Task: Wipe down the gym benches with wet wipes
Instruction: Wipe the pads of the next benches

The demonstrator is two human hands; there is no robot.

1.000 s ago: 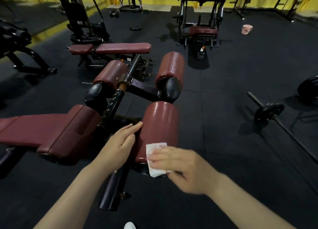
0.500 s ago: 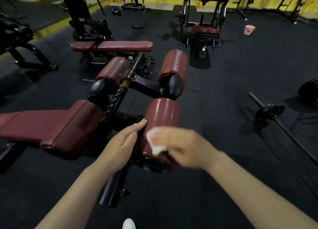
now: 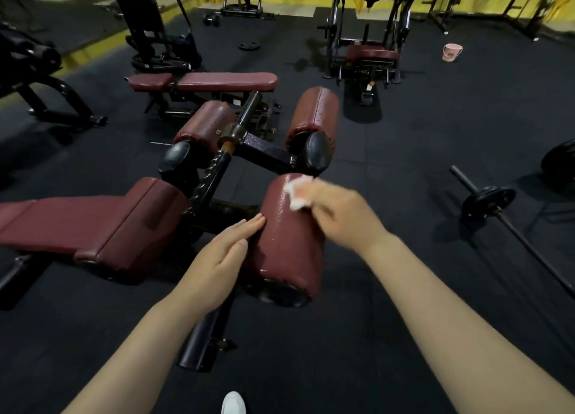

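The right hand (image 3: 339, 214) grips a crumpled white wet wipe (image 3: 298, 192) and presses it against the far top of the nearest maroon roller pad (image 3: 286, 239); the hand is blurred, so its exact finger lay is hard to tell. The left hand (image 3: 217, 258) lies with straight fingers flat against the pad's left side, steadying it. This pad glistens along its top, which suggests it is mostly wiped, though its underside is hidden. The two far roller pads (image 3: 314, 114) also carry a speckled sheen, but whether from wiping I cannot tell. The long seat pad (image 3: 87, 223) at left looks dull and probably remains, as does the flat bench (image 3: 214, 82) behind and likely the machine seat (image 3: 371, 52) farther back
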